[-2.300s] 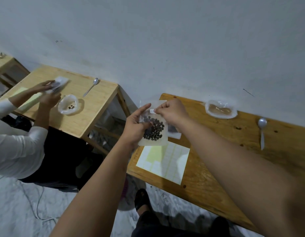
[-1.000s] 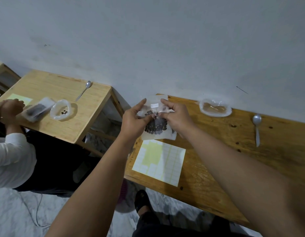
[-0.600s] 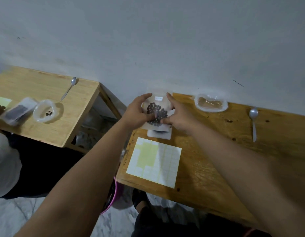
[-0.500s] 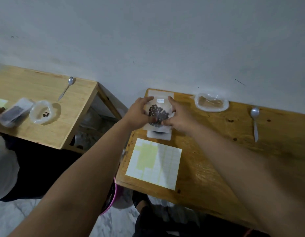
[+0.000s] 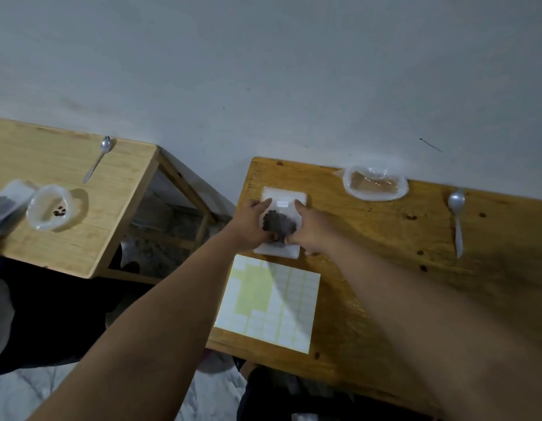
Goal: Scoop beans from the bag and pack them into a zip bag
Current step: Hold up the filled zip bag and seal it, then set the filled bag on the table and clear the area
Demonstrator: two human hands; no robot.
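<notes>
A small clear zip bag (image 5: pixel 280 221) with dark beans and a white label lies on a pile of flat white bags (image 5: pixel 292 196) at the far left corner of my wooden table (image 5: pixel 369 238). My left hand (image 5: pixel 250 227) holds its left edge and my right hand (image 5: pixel 313 230) its right edge. On each hand the forefinger lies along the side and the thumb is at the lower edge. The open clear bean bag (image 5: pixel 374 185) sits by the wall. It looks almost empty. A metal spoon (image 5: pixel 457 214) lies to its right.
A sheet of white and yellow labels (image 5: pixel 269 302) lies near the table's front left edge. Across a gap on the left, a second table (image 5: pixel 81 226) carries a spoon (image 5: pixel 97 159), a clear bag with a few beans (image 5: pixel 49 208) and another packed bag (image 5: pixel 5 205).
Both hands have carried the bean-filled zip bag from mid-air down and forward onto the pile of bags at the table's far left corner. The other person's hands have left the view.
</notes>
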